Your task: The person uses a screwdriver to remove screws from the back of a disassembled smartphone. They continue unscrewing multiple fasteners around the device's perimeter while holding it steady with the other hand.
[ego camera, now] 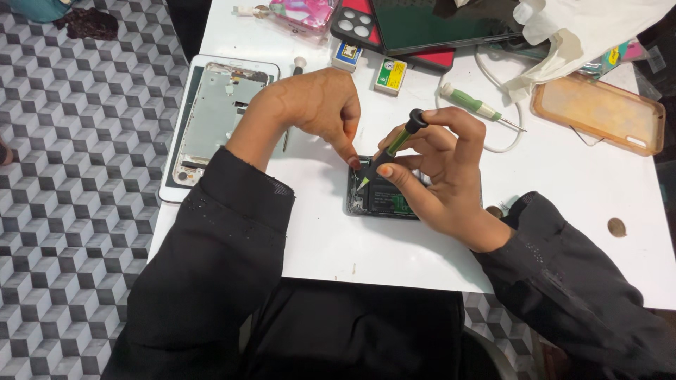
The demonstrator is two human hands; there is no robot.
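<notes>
Right hand [440,172] pinching a green screwdriver [391,146] angled down-left into the opened phone [380,198] near the tabletop's [317,232] front edge, left hand's [320,105] fingertips pressing its corner.

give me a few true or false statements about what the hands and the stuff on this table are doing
1. The right hand holds a green-handled screwdriver with its tip down on the opened phone. True.
2. The left hand is lifted clear of the opened phone. False: its fingers press on the phone's top left corner.
3. A second green-handled screwdriver lies on the white table, beyond the hands. True.
4. The orange phone case sits on the left edge of the table. False: it lies at the right; a stripped tablet frame is at the left.
</notes>
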